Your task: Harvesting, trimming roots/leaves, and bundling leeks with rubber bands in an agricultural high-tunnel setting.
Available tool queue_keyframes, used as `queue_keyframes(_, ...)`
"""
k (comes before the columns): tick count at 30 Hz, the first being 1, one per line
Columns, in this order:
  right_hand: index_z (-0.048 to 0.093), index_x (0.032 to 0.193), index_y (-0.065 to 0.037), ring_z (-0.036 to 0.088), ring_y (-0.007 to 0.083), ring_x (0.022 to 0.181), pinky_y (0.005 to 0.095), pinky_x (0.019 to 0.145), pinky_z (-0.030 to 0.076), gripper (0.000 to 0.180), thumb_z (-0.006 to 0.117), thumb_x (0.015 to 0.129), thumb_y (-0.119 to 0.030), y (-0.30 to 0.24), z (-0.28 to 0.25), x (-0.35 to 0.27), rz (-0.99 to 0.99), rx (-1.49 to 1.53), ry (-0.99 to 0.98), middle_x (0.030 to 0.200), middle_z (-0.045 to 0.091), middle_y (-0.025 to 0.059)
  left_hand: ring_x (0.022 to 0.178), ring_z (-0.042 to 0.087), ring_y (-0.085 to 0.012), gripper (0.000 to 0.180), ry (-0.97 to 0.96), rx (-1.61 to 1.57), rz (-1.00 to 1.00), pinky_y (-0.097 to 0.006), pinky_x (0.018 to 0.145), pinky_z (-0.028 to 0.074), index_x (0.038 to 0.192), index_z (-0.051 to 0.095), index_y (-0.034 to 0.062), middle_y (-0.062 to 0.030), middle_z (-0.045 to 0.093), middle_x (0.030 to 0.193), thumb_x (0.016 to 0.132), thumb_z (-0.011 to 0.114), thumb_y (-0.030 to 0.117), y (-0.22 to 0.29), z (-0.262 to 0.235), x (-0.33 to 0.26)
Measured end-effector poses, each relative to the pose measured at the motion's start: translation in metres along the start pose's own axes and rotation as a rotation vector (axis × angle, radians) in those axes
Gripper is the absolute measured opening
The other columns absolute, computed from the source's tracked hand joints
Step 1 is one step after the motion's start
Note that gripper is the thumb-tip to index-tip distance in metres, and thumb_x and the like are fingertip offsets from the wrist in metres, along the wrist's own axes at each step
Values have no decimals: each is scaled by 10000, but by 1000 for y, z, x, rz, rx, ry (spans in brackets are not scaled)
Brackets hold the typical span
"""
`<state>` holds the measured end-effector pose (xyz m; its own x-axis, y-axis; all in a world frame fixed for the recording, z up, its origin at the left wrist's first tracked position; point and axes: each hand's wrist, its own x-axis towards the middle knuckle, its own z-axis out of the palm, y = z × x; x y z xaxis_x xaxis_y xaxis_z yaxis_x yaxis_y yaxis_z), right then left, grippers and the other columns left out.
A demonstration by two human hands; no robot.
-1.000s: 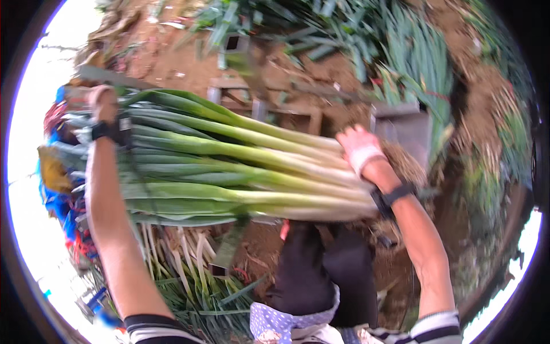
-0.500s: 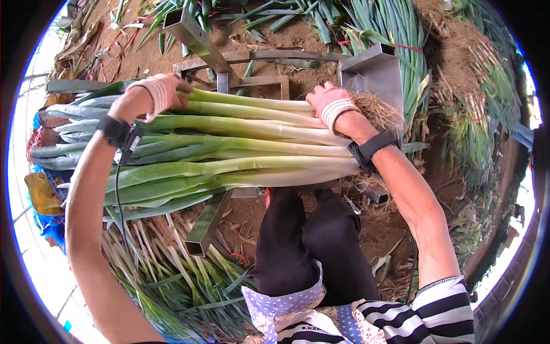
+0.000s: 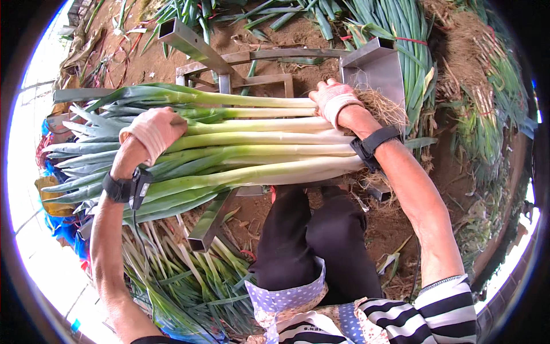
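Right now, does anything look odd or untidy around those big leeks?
Slightly: a loose, leafy-looking scrap lies on the brown ground, right of the dark trousers, apart from any pile. The big leeks themselves look orderly, lying roughly side by side beneath the left hand and right hand.

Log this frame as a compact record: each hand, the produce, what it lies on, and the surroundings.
Left hand: on top of the green, leafy part, fingers curled
Right hand: on the white stalks at the far edge, near the roots
Produce: leeks side by side, leaves left, roots right
Support: metal frame, partly hidden
Upper right: leek bundle with red tie
Lower left: pile of thinner stalks
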<state>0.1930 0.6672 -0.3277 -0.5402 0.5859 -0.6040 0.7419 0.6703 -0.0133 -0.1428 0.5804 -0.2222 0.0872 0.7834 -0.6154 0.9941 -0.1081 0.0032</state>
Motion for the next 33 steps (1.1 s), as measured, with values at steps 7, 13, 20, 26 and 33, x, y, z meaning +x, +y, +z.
queue_keyframes(7, 577, 1084, -121, 500, 273, 1064, 383, 875, 454, 334, 616, 784, -263, -6, -3, -3, 4, 8, 28, 1107, 546, 107, 834, 620, -321, 456, 127, -379, -101, -391, 709, 490, 1159, 558, 152, -166, 638, 923, 725, 688, 205, -24, 4, 43)
queue_keyframes(13, 595, 1042, -108, 511, 271, 1041, 382, 846, 465, 289, 613, 781, -233, -10, -1, -4, -6, 26, 61, 1086, 550, 117, 868, 623, -324, 356, -115, 214, -85, -403, 716, 499, 1108, 576, 100, -195, 628, 963, 769, 627, 196, -4, -6, 77)
queue_keyframes(20, 595, 1011, -90, 517, 268, 1027, 376, 837, 465, 267, 615, 772, -207, -6, 2, -3, 17, 66, 107, 1061, 558, 112, 837, 641, -329, 236, -71, 493, -85, -410, 695, 526, 962, 650, 21, -192, 636, 940, 772, 589, 148, 10, 1, 78)
queue_keyframes(26, 587, 1046, -89, 507, 265, 1040, 360, 867, 449, 297, 617, 777, -212, -10, -7, -6, 21, 60, 67, 1085, 547, 108, 856, 619, -348, 316, 132, 452, 144, -408, 751, 516, 955, 632, 56, -135, 629, 944, 709, 672, 251, -21, 17, 76)
queue_keyframes(33, 559, 1079, -82, 483, 274, 1082, 384, 886, 442, 360, 639, 762, -233, -7, -2, -4, 61, 98, 75, 1124, 526, 114, 895, 615, -305, 262, -46, 290, -57, -397, 764, 501, 956, 634, 109, -143, 641, 916, 727, 656, 233, -4, 4, 75)
